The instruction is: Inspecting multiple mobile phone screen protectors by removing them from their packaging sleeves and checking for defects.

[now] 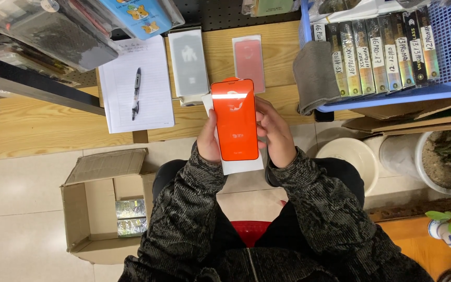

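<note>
Both my hands hold an orange phone screen protector (235, 120) on a white backing card, upright in front of me over my lap. My left hand (208, 140) grips its left edge with the thumb on the front. On the other side, my right hand (275, 133) holds the right edge with fingers curled around it. The white card sticks out below the orange sheet. Just beyond it, on the wooden table (37, 125), lie a grey screen protector pack (188, 62) and a pink one (248, 60).
A white notepad (137, 83) with a pen (136, 93) lies at the table's left. A blue basket (444, 78) of boxed packs and a grey cloth (314, 75) sit at right. An open cardboard box (105, 203) stands on the floor at left; a white pot (434, 162) at right.
</note>
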